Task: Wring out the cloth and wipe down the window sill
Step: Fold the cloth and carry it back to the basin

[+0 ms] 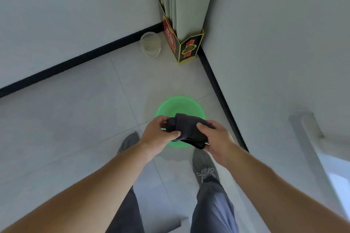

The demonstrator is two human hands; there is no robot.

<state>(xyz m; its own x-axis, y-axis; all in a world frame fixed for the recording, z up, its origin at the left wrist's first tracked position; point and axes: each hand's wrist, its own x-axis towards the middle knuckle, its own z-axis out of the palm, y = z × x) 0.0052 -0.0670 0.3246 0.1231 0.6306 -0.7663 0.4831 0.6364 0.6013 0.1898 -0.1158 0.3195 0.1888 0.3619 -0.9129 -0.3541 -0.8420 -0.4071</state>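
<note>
A dark grey cloth (187, 128) is bunched up between both my hands, held above a green basin (180, 105) on the floor. My left hand (159, 134) grips the cloth's left end, thumb across the front. My right hand (216, 140) grips its right end, with a lower fold hanging beneath it. The near half of the basin is hidden behind the cloth and hands. A pale window sill (310, 128) juts from the wall at the right, at about hand height.
A clear plastic container (151, 44) and an open black, red and yellow carton (181, 43) stand in the far corner under a grey curtain (181, 0). Black skirting (217, 85) runs along both walls. My grey shoes (203, 166) stand on the tiled floor either side of the basin.
</note>
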